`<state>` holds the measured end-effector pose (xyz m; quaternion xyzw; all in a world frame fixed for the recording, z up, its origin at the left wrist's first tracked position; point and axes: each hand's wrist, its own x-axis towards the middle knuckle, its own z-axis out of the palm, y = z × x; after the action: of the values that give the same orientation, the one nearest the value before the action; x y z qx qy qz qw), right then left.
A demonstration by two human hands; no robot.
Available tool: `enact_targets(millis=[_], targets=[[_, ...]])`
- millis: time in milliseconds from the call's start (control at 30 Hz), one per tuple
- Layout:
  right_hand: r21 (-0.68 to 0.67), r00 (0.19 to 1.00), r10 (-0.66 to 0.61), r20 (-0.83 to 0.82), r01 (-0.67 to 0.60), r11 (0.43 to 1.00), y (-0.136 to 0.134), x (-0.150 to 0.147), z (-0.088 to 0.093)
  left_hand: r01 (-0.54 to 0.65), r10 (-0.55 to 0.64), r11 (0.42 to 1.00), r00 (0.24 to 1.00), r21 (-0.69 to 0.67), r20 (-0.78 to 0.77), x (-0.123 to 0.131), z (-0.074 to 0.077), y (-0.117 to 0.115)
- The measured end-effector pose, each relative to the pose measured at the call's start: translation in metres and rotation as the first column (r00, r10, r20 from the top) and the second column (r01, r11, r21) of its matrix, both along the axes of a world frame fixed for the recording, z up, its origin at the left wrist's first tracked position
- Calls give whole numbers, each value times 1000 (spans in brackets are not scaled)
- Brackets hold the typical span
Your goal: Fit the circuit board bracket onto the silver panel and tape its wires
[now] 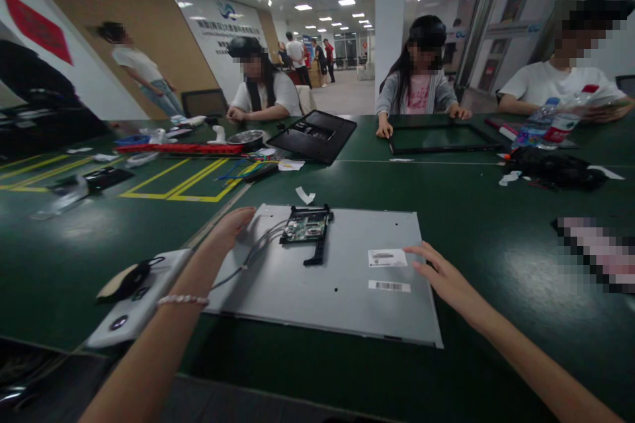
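Observation:
A flat grey metal display panel (367, 310) lies on the green table in front of me. Near its far edge sits a green circuit board (305, 230) in a black plastic bracket (315, 254), with grey cables (255, 251) running left from it. Two white labels show on the panel's right part, one a printed sticker (387, 258). My left hand (233, 228) is at the panel's far left corner, fingers stretched out. At the right edge my right hand (439, 274) is open, its fingertips reaching over the panel beside the sticker. Whether either hand presses on the panel is unclear.
Left of the panel lies a white board (149, 304) with a black and beige piece on it. Beyond are a black monitor housing (315, 135), a black frame (444, 139) touched by a co-worker, plastic bottles (560, 122) and a metal bowl (247, 139). Co-workers sit opposite.

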<state>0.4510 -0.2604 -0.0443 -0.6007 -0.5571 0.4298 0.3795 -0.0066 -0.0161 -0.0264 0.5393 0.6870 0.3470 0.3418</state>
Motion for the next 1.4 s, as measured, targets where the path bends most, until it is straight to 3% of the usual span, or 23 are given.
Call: enact_targets(millis=[100,333,533,733,933,1067,1400], targets=[[-24,998,-54,13,55,998,-7,3,5,-79,82,996,993,-41,80,7,0,-4],[-61,993,-106,53,110,992,-26,18,14,-135,153,986,965,-95,214,26,9,-27],[-50,963,-199,182,212,976,-54,49,4,24,12,993,952,-116,306,54,14,-65],[-99,943,-313,109,324,941,-72,82,-10,124,-55,981,915,-149,400,90,13,-93],[-71,905,-423,39,425,903,-80,112,-15,190,-119,970,916,-153,382,126,18,-120],[-53,832,-554,30,555,830,-86,123,-19,214,-127,962,899,-167,419,148,21,-132],[-160,798,-600,-54,587,794,-97,162,-18,241,-137,950,891,-197,432,190,19,-148]])
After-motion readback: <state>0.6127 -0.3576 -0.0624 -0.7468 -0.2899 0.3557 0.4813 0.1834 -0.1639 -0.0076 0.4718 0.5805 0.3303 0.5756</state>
